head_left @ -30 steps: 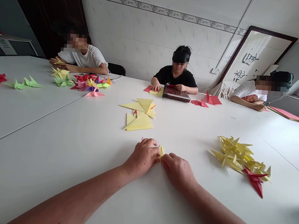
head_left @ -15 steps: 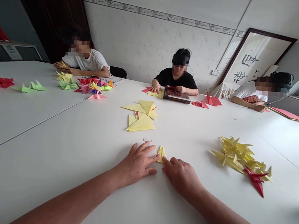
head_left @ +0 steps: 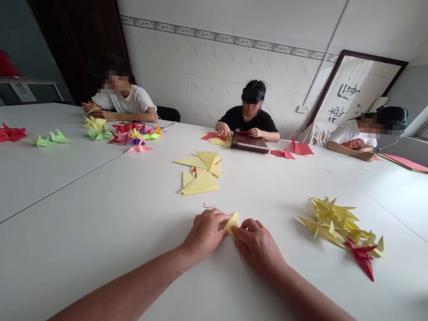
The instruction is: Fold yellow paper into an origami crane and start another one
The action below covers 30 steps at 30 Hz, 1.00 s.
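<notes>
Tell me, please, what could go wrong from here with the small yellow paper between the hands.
The folded yellow paper is small and pinched between the left hand and right hand, so it could crease crookedly or tear. The yellow paper cranes lie fairly close to the right hand, which might knock them.

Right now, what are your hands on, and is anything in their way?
Folded yellow paper piece between left hand and right hand. Small red paper scrap just ahead of left hand. Yellow paper cranes off to the right.

Origami cranes (head_left: 338, 224) right of folded sheets (head_left: 200, 174)
</notes>
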Tool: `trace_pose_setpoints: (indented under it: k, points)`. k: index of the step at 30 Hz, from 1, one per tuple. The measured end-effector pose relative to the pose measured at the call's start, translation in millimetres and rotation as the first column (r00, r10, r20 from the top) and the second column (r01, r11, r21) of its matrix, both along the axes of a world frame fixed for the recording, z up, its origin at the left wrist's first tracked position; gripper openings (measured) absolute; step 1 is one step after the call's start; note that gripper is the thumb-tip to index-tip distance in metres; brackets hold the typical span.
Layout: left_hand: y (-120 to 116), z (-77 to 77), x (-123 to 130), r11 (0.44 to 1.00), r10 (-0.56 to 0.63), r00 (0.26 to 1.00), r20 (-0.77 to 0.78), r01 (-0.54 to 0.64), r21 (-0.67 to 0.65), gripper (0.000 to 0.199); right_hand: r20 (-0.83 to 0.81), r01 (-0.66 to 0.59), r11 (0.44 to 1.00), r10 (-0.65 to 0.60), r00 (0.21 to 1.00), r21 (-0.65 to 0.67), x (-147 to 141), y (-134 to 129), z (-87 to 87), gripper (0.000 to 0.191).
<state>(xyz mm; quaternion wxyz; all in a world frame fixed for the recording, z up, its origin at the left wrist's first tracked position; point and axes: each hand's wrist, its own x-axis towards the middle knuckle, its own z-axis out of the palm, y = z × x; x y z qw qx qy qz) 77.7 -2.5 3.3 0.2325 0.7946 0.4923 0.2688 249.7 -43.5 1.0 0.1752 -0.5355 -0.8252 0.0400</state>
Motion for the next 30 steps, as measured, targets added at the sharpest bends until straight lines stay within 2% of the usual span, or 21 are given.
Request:
trace_pose_setpoints:
  k: [3, 6, 10, 12, 15, 17, 20, 22, 25, 28, 30]
  points:
    - [3.0, -1.9, 7.2, 0.997, 0.025, 0.992, 0.122, -0.016, -0.08, 0.026, -0.091, 0.01, 1.0, -0.013, 0.996, -0.029, 0.6, 0.8, 0.2, 0.032]
    - [7.1, -5.2, 13.3, 0.992, 0.068, 0.969, 0.236, -0.04, -0.121, 0.039, -0.204, 0.036, 0.997, -0.048, 0.978, -0.063, 2.0, 2.7, -1.3, 0.036]
    - [13.5, -2.6, 20.5, 0.991, 0.079, 0.928, 0.364, -0.032, -0.133, 0.042, -0.409, 0.014, 0.992, -0.065, 0.91, -0.125, 2.1, 6.3, -3.3, 0.043]
    - [18.2, 1.3, 23.3, 0.987, 0.1, 0.896, 0.433, -0.035, -0.156, 0.039, -0.534, 0.058, 0.978, -0.158, 0.831, -0.199, 0.9, 9.0, -3.5, 0.046]
    - [28.0, 6.8, 26.3, 0.974, 0.154, 0.848, 0.507, -0.045, -0.221, 0.037, -0.721, 0.138, 0.925, -0.364, 0.589, -0.354, -2.3, 16.1, -1.6, 0.044]
    - [35.0, 9.1, 27.8, 0.962, 0.201, 0.823, 0.531, -0.065, -0.264, 0.035, -0.784, 0.105, 0.882, -0.458, 0.419, -0.459, -5.3, 23.8, 0.7, 0.044]
    - [42.6, 10.4, 28.8, 0.947, 0.262, 0.785, 0.561, -0.098, -0.305, 0.03, -0.799, -0.011, 0.825, -0.544, 0.258, -0.565, -11.5, 39.8, 2.8, 0.041]
    - [45.4, 10.7, 26.8, 0.944, 0.28, 0.77, 0.573, -0.113, -0.309, 0.026, -0.808, -0.053, 0.817, -0.554, 0.199, -0.574, -17.3, 51.9, 2.0, 0.034]
    - [48.3, 10.9, 18.7, 0.953, 0.262, 0.766, 0.587, -0.109, -0.283, 0.017, -0.832, -0.052, 0.837, -0.532, 0.156, -0.545, -27.2, 68.6, -0.8, 0.026]
    - [51.5, 10.1, 8.8, 0.955, 0.22, 0.749, 0.625, -0.036, -0.293, 0.013, -0.85, -0.041, 0.856, -0.505, 0.149, -0.516, -34.6, 79.6, -2.9, 0.022]
    - [53.4, 8.7, 4.6, 0.941, 0.206, 0.708, 0.675, 0.046, -0.336, 0.021, -0.861, -0.048, 0.867, -0.484, 0.156, -0.496, -35.7, 82.7, -4.0, 0.019]
